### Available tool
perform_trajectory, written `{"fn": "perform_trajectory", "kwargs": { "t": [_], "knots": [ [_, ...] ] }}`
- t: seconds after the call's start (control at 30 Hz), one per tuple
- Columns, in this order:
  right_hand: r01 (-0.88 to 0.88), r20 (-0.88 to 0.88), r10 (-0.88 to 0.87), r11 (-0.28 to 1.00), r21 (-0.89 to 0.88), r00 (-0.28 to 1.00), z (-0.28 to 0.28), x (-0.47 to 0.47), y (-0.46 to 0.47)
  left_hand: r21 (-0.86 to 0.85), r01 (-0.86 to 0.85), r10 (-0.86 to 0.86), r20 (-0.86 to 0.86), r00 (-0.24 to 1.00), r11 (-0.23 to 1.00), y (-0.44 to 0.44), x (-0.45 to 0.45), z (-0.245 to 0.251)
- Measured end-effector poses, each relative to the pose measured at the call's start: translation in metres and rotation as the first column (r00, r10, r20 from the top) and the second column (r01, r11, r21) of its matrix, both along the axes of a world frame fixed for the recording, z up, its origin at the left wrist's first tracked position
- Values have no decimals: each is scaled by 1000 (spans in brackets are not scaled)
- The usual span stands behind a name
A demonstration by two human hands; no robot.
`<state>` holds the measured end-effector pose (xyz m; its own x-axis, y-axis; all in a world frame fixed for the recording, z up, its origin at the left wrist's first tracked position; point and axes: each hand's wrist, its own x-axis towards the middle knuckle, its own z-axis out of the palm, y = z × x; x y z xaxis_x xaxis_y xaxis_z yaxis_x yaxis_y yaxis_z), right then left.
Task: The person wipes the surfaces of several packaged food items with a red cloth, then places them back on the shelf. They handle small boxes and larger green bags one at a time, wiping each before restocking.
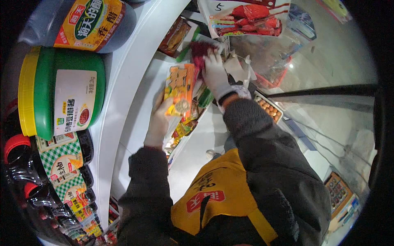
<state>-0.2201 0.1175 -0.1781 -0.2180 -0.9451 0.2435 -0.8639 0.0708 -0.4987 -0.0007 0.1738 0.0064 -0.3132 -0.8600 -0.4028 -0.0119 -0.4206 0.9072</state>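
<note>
My left hand (160, 120), in a pale glove, is closed around the lower edge of an orange and yellow food box (178, 92). My right hand (215, 72), in a white glove, reaches further up, its fingers against a blurred dark red cloth (201, 52). Just below the right hand lies a dark green item (205, 97), partly hidden. Yellow packets (184, 129) stand in a row on the shelf below the box. Above and left of the cloth is a brown and green package (177, 40).
At the left, a shelf edge (126, 70) curves past a green tub with a yellow lid (77, 80), a large vinegar bottle (92, 24) and several soy sauce bottles (66, 172). Eggs (267, 107) lie in a tray to the right. A red-pictured bag (246, 20) is at the top.
</note>
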Motion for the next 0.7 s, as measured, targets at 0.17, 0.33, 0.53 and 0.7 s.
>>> {"fn": "perform_trajectory", "kwargs": {
  "t": [0.17,0.33,0.53,0.7],
  "knots": [
    [-385,552,312,923,17,773,10,25,130,102,-61,73,-120,990,993,-57,-28,-31],
    [-317,794,158,947,46,587,18,3,177,44,91,-87,-96,992,995,-95,-64,-52],
    [-200,916,47,979,37,398,33,-42,125,172,43,-16,-153,988,984,-113,-84,-71],
    [-159,754,-50,966,202,654,56,-47,57,-147,33,36,445,895,989,-118,-76,-78]
  ]
}}
